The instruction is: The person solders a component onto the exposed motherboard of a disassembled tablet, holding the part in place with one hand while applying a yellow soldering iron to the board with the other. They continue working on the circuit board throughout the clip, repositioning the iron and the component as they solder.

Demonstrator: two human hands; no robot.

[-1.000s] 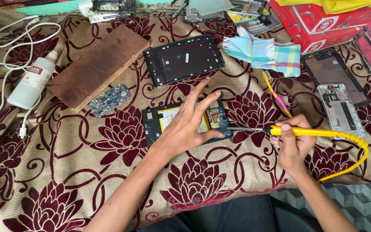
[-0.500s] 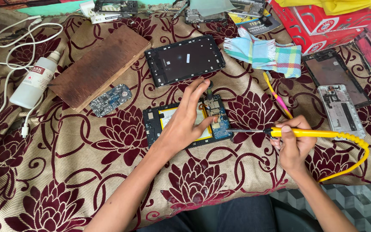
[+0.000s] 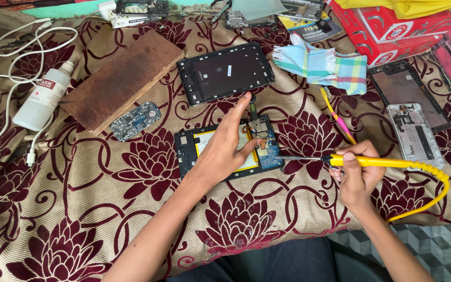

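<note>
- Two hands are at work on one opened device [image 3: 229, 148], which lies flat near the middle of the desk [image 3: 79, 219], on a maroon-and-gold flowered cloth.
- We find our left hand [image 3: 225, 149] spread flat over the device, palm pressing its yellow battery area, forefinger stretched toward the far edge; it pins rather than grips.
- Our right hand [image 3: 358, 175] is closed around the yellow handle of a soldering iron [image 3: 371, 162], whose thin metal tip points at the device's blue circuit board [image 3: 269, 149] at its right end.
- We judge the device light, thin, stiff and fragile: exposed board, a small ribbon at its far edge. Hold is best taken by the black frame edges, not by board or ribbon.
- We judge the iron light and rigid; its coiled yellow cord [image 3: 434, 193] trails toward the right edge and may tug on it.
- Beyond the device lies a black screen frame [image 3: 225, 72]; to its left a wooden block [image 3: 122, 78] and a small loose circuit board [image 3: 134, 121].
- Toward the left edge: a white bottle [image 3: 43, 96] and white cables [image 3: 14, 57].
- Toward the right edge: a checked cloth [image 3: 322, 65], a pink-and-yellow tool [image 3: 337, 116], and two further phone parts [image 3: 413, 112].
- Nothing stands between the iron's tip and the board; the pink tool lies nearest the right hand's path.
</note>
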